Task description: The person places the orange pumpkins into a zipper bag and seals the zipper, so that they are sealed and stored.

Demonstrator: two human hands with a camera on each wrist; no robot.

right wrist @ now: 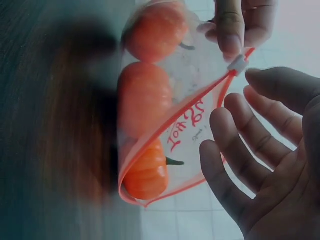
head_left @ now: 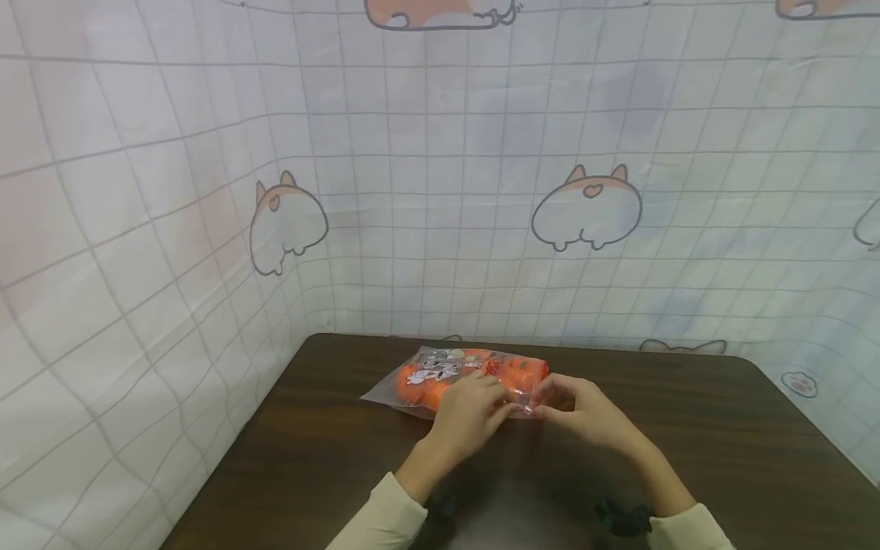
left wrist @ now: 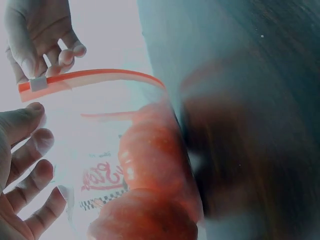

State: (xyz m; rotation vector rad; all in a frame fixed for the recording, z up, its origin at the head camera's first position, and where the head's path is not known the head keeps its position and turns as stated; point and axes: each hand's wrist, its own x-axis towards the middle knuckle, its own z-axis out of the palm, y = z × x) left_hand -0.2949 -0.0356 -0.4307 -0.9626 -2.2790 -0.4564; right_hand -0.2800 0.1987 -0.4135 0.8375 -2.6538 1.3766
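Observation:
A clear zip bag (head_left: 406, 389) with an orange zip strip and printed pictures lies on the table, holding several orange pumpkins (right wrist: 145, 95), some with green stems. In the right wrist view its mouth gapes, and a pale slider (right wrist: 238, 64) sits near one end of the strip. My left hand (head_left: 467, 412) comes over the near side and pinches the bag's edge just beside the slider. At the right corner, my right hand (head_left: 591, 409) has thumb and forefinger on the strip at the slider; its other fingers (right wrist: 225, 185) spread loosely by the mouth.
The dark wooden table (head_left: 687, 428) reaches back to a white grid-patterned cloth (head_left: 454, 168) with cartoon corgis, which also hangs along the left and right sides. A small dark object (head_left: 622, 518) shows near the right sleeve.

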